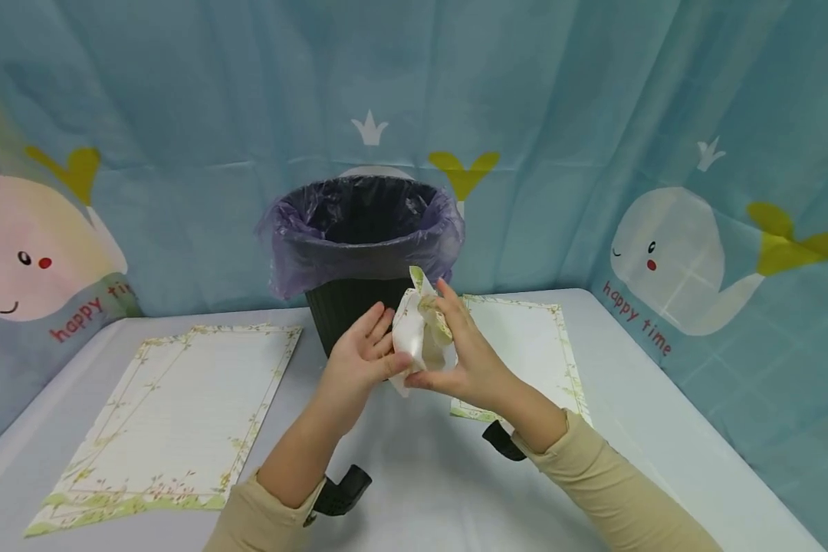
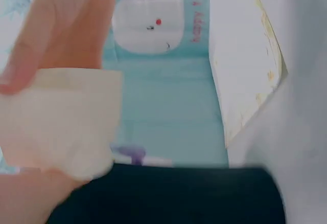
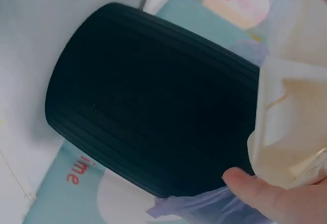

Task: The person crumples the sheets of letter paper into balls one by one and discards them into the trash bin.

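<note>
A crumpled sheet of patterned paper (image 1: pixel 414 333), white with a green floral edge, is between both hands in front of the bin. My right hand (image 1: pixel 472 356) grips it from the right, thumb below and fingers curled over its upper side. From the left, my left hand (image 1: pixel 355 368) holds it with the thumb against its lower side and the fingers at its left edge. The left wrist view shows the folded paper (image 2: pixel 61 121) between the fingers above and skin below. In the right wrist view, the thumb (image 3: pixel 260 191) lies beside the paper's creased folds (image 3: pixel 291 121).
Behind the hands stands a dark ribbed trash bin (image 1: pixel 338 303) lined with a purple bag (image 1: pixel 386 261). Several flat floral-bordered sheets (image 1: pixel 179 414) lie at left, another sheet (image 1: pixel 517 345) at right, on the white table (image 1: pixel 414 491). A blue whale-print curtain (image 1: pixel 559 153) hangs behind.
</note>
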Motion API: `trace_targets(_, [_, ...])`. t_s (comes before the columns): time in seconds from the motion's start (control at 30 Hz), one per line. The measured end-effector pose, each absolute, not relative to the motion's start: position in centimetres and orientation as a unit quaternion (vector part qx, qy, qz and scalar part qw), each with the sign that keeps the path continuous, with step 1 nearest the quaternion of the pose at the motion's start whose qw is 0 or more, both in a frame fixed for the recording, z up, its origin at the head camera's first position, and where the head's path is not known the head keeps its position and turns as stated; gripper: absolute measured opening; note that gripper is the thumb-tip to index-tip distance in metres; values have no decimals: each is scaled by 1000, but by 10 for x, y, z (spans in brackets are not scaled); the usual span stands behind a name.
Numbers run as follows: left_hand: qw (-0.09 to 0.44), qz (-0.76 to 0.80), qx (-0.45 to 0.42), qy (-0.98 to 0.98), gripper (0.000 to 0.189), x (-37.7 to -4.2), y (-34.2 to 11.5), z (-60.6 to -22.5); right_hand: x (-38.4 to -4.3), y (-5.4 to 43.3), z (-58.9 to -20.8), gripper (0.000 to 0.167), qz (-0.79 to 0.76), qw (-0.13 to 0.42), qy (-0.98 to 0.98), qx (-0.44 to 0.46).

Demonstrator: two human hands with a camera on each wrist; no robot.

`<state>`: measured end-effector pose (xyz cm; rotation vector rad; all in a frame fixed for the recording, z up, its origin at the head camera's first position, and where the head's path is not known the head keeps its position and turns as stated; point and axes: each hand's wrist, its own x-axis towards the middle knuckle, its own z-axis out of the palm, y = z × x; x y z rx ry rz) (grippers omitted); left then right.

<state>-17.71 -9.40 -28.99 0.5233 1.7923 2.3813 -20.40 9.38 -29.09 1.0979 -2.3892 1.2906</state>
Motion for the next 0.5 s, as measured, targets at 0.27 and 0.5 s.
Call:
trace_targets(0.27, [57,736,132,662,79,-173,-87,-283,-204,93,-289,122,371,136,-816,422])
trace_targets(0.5, [-28,708,85,701,54,-171,-73,-284,-205,90,-296,71,436,195,-766,430])
